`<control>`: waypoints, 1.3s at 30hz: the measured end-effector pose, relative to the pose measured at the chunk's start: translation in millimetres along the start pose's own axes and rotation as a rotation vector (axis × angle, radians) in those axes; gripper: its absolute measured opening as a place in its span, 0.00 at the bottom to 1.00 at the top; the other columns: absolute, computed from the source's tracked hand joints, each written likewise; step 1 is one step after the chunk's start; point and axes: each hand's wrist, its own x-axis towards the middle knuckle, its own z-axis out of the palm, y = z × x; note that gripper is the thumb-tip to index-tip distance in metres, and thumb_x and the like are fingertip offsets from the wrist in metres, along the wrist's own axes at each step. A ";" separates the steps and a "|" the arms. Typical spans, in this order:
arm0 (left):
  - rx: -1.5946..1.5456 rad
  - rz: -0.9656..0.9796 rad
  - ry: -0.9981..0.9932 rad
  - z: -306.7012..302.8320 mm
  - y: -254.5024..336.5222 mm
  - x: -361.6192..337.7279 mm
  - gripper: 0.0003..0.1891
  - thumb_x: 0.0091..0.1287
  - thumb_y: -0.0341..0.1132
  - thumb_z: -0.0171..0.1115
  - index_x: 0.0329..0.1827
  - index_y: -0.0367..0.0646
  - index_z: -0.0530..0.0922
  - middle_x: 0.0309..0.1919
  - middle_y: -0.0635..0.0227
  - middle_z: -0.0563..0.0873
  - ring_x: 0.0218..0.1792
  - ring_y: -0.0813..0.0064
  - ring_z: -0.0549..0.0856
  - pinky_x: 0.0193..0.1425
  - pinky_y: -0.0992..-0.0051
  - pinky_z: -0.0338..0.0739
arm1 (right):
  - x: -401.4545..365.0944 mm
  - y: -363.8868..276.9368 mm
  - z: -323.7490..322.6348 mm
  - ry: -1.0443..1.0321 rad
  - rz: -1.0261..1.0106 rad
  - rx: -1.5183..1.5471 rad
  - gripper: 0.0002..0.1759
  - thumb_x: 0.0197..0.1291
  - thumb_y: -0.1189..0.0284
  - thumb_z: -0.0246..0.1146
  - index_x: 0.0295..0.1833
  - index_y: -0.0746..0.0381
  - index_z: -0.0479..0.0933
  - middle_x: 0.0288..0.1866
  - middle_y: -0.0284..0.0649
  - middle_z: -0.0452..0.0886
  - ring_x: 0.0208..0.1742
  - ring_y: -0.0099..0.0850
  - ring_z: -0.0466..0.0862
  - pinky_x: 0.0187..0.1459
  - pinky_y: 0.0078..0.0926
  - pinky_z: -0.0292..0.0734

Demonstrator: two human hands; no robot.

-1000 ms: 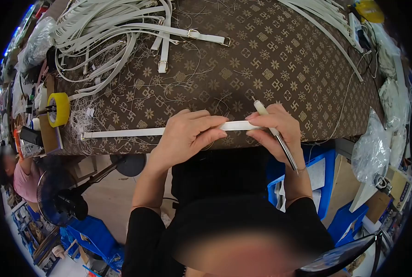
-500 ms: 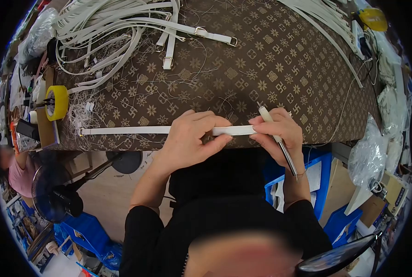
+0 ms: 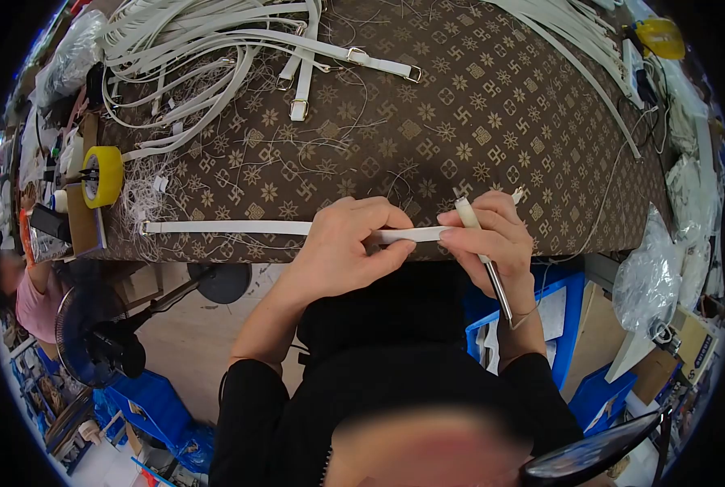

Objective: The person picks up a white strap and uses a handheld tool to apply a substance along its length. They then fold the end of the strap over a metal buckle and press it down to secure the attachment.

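A white strap point(image 3: 232, 228) lies along the table's near edge and runs under my left hand point(image 3: 348, 247). My left fingers are pinched round it, and a short length shows between my hands. My right hand point(image 3: 492, 239) grips the strap near its right end with thumb and forefinger. A slim tool with a pale upper part and a metal shaft point(image 3: 496, 286) also sits in my right hand, slanting down toward the wrist. A small metallic end point(image 3: 517, 196) shows just beyond the right knuckles.
White straps with buckles point(image 3: 208, 49) are heaped at the back left, beside loose threads point(image 3: 139, 195) and yellow tape point(image 3: 103, 177). More straps point(image 3: 573, 49) lie back right. A fan point(image 3: 94, 337) and a person in pink point(image 3: 38, 308) are at the left.
My left hand has shifted slightly right along with the strap. The tool in my right hand has tilted a little, and the metallic end beyond the knuckles shows more.
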 end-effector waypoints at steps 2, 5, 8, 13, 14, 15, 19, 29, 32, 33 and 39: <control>-0.090 -0.107 -0.047 -2.3 3.9 -1.2 0.07 0.57 0.31 0.68 0.38 0.42 0.83 0.26 0.68 0.83 0.25 0.72 0.81 0.32 0.74 0.73 | 0.6 -0.1 2.7 0.000 0.010 -0.003 0.16 0.48 0.80 0.74 0.42 0.54 0.82 0.43 0.37 0.88 0.46 0.37 0.81 0.49 0.34 0.75; -0.273 -0.191 -0.139 -3.5 5.0 -2.9 0.10 0.60 0.30 0.65 0.43 0.39 0.83 0.28 0.66 0.84 0.27 0.79 0.81 0.32 0.79 0.74 | 2.4 -1.6 6.2 0.068 0.011 -0.031 0.17 0.47 0.79 0.73 0.44 0.51 0.84 0.44 0.30 0.87 0.46 0.34 0.80 0.53 0.36 0.73; -0.454 -0.258 -0.185 -0.5 2.3 -5.8 0.12 0.63 0.30 0.63 0.48 0.37 0.83 0.30 0.70 0.84 0.30 0.86 0.79 0.35 0.81 0.74 | 0.5 -5.7 6.7 0.084 0.019 0.036 0.17 0.47 0.78 0.74 0.43 0.49 0.84 0.45 0.28 0.87 0.50 0.35 0.80 0.56 0.39 0.71; -0.646 -0.353 -0.207 6.1 1.4 -7.6 0.13 0.69 0.29 0.59 0.53 0.31 0.81 0.38 0.73 0.85 0.38 0.89 0.79 0.41 0.84 0.74 | 0.4 -6.8 14.1 0.020 -0.097 -0.036 0.17 0.48 0.76 0.74 0.44 0.47 0.84 0.42 0.26 0.86 0.51 0.34 0.78 0.54 0.40 0.71; -0.647 -0.353 -0.205 7.5 -0.3 -7.7 0.13 0.69 0.29 0.59 0.53 0.31 0.81 0.38 0.73 0.85 0.38 0.89 0.79 0.41 0.84 0.74 | 0.4 -6.3 14.7 0.019 -0.129 -0.083 0.17 0.49 0.76 0.73 0.44 0.47 0.84 0.40 0.26 0.86 0.49 0.33 0.78 0.54 0.39 0.71; -0.727 -0.374 -0.204 9.2 -2.6 -8.0 0.13 0.70 0.29 0.59 0.53 0.32 0.81 0.36 0.74 0.84 0.36 0.90 0.79 0.39 0.85 0.73 | 0.5 -5.6 14.9 0.016 -0.129 -0.081 0.17 0.49 0.76 0.73 0.44 0.47 0.84 0.40 0.26 0.86 0.49 0.33 0.78 0.54 0.39 0.71; -0.817 -0.470 -0.274 1.1 2.5 -5.1 0.12 0.71 0.30 0.58 0.53 0.34 0.81 0.32 0.78 0.81 0.33 0.91 0.75 0.36 0.86 0.71 | -2.2 -3.4 18.2 -0.012 0.017 0.097 0.13 0.52 0.78 0.72 0.42 0.51 0.83 0.37 0.30 0.85 0.45 0.33 0.78 0.51 0.34 0.72; -0.824 -0.499 -0.272 7.5 0.0 -5.8 0.13 0.69 0.30 0.61 0.53 0.36 0.81 0.28 0.81 0.79 0.26 0.95 0.72 0.27 0.90 0.63 | -10.1 5.0 19.4 0.159 0.389 0.761 0.09 0.60 0.82 0.67 0.43 0.59 0.78 0.40 0.36 0.84 0.45 0.28 0.78 0.48 0.25 0.75; -0.843 -0.492 -0.269 7.4 -0.4 -6.6 0.12 0.69 0.30 0.61 0.53 0.36 0.81 0.29 0.80 0.80 0.27 0.94 0.73 0.28 0.90 0.65 | -11.8 7.6 13.8 0.090 0.286 0.563 0.10 0.59 0.81 0.68 0.43 0.58 0.78 0.39 0.37 0.85 0.47 0.30 0.77 0.53 0.30 0.71; -0.831 -0.475 -0.266 7.5 -0.6 -7.0 0.12 0.69 0.30 0.61 0.53 0.36 0.81 0.30 0.80 0.80 0.28 0.94 0.74 0.30 0.89 0.66 | -11.7 7.0 12.4 0.046 0.255 0.440 0.10 0.58 0.80 0.69 0.43 0.57 0.78 0.37 0.37 0.86 0.48 0.31 0.77 0.58 0.35 0.69; -0.643 -0.397 -0.215 15.4 -2.0 -10.1 0.11 0.69 0.30 0.62 0.52 0.36 0.82 0.32 0.76 0.83 0.31 0.89 0.77 0.36 0.84 0.72 | -7.2 2.8 9.3 -0.048 0.057 0.109 0.16 0.49 0.81 0.72 0.43 0.51 0.81 0.38 0.31 0.86 0.49 0.36 0.79 0.56 0.37 0.70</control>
